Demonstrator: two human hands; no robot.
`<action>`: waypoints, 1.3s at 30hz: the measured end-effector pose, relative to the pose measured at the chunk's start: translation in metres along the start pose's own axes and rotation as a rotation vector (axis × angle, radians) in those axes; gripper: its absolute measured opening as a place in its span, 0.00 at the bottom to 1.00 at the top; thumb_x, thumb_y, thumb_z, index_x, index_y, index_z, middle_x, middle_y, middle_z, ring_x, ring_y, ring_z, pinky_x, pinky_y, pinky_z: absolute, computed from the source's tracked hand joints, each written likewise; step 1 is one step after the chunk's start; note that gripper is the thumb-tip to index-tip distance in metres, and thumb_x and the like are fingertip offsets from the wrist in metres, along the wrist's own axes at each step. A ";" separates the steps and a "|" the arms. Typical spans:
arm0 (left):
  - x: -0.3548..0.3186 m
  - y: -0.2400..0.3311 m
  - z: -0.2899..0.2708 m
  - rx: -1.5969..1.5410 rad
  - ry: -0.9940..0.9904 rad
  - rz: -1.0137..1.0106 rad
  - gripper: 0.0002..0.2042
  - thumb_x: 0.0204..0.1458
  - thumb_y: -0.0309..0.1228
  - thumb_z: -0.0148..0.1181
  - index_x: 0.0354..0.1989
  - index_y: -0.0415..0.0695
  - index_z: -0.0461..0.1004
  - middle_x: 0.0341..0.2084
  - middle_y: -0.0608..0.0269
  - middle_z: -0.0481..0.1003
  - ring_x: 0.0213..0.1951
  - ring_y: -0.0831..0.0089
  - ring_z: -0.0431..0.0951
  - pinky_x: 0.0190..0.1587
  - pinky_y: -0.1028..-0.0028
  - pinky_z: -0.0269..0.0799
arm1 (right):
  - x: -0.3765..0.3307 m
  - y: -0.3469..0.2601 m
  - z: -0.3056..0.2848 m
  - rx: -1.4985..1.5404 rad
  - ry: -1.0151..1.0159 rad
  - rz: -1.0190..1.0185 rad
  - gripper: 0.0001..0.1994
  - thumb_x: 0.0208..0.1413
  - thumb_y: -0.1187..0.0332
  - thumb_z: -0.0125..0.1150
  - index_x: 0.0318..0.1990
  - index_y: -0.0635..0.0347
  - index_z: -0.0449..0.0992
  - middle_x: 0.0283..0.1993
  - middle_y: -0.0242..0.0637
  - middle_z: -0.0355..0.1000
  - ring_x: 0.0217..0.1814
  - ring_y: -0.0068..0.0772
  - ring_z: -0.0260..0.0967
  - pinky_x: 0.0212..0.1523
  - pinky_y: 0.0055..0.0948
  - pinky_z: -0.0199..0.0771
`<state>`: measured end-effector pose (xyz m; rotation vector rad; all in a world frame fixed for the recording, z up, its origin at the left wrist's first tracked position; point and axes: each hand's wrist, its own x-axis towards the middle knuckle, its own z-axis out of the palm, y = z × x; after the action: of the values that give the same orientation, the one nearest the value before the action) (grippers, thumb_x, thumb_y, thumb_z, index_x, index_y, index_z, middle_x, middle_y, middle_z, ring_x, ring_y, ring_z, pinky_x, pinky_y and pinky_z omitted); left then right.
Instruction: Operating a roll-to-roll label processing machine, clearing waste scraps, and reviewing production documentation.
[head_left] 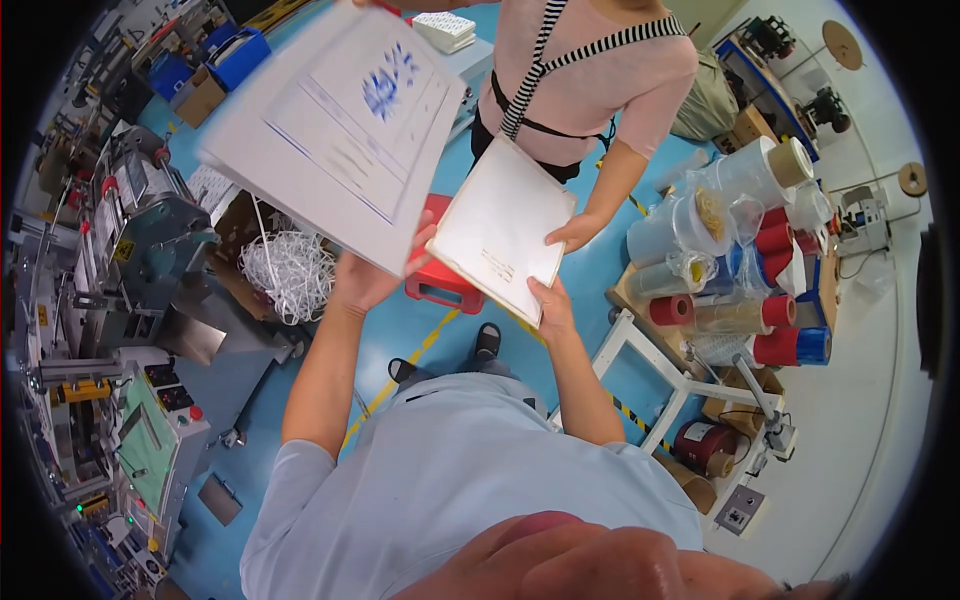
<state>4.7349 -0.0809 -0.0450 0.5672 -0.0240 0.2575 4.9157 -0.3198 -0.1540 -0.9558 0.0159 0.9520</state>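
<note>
A large white flat panel (345,130) with blue printed artwork tilts up at the left, its far edge blurred. My left hand (372,280) is at its lower corner, with the fingers reaching past the edge and partly hidden. A smaller white square panel (505,225) with brownish edges and small brown print lies tilted in front of me. My right hand (553,307) grips its near right corner, thumb on top. Facing me, a co-worker in a pink top holds the same square panel with one hand (574,232); another hand (375,4) is at the large panel's far edge.
A red plastic stool (445,285) stands on the blue floor (400,340) beneath the panels. Machines (150,420) and a box of white shredded strips (290,275) are at left. Wrapped film rolls (700,225) and a white metal frame (640,375) are at right.
</note>
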 end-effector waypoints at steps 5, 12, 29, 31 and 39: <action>0.009 -0.038 -0.032 0.494 0.449 0.153 0.24 0.54 0.38 0.52 0.57 0.40 0.58 0.54 0.57 0.63 0.56 0.68 0.63 0.57 0.69 0.59 | -0.014 0.002 0.015 -0.087 -0.005 -0.013 0.24 0.52 0.77 0.54 0.58 0.65 0.58 0.52 0.45 0.67 0.51 0.37 0.68 0.51 0.34 0.70; -0.010 -0.029 -0.016 -0.048 0.356 0.160 0.25 0.59 0.42 0.44 0.61 0.40 0.56 0.55 0.56 0.64 0.55 0.64 0.66 0.53 0.65 0.67 | -0.040 0.010 0.026 -0.090 -0.101 0.029 0.25 0.51 0.76 0.55 0.58 0.65 0.59 0.51 0.42 0.68 0.50 0.34 0.68 0.51 0.31 0.69; 0.026 0.003 -0.048 -0.183 0.401 -0.013 0.33 0.55 0.57 0.41 0.58 0.40 0.61 0.52 0.53 0.68 0.50 0.61 0.71 0.51 0.66 0.68 | 0.013 0.037 -0.001 -0.085 -0.066 0.004 0.23 0.61 0.59 0.44 0.61 0.60 0.57 0.61 0.39 0.59 0.60 0.34 0.60 0.57 0.33 0.63; 0.024 0.006 -0.054 -0.197 0.413 0.019 0.33 0.56 0.56 0.41 0.58 0.39 0.61 0.52 0.53 0.68 0.50 0.60 0.71 0.51 0.65 0.68 | 0.015 0.032 -0.009 0.073 -0.134 -0.068 0.26 0.61 0.52 0.40 0.61 0.59 0.55 0.63 0.40 0.56 0.63 0.36 0.55 0.59 0.35 0.61; 0.012 0.016 -0.082 -0.204 0.379 0.009 0.27 0.56 0.47 0.44 0.53 0.34 0.65 0.44 0.51 0.73 0.44 0.59 0.75 0.46 0.65 0.71 | 0.019 0.028 -0.017 -0.851 -0.071 -0.457 0.26 0.61 0.52 0.41 0.60 0.59 0.58 0.59 0.40 0.60 0.60 0.38 0.58 0.56 0.36 0.64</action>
<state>4.7390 -0.0211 -0.1041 0.3088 0.3108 0.3635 4.9139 -0.3129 -0.1913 -1.6130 -0.6875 0.5471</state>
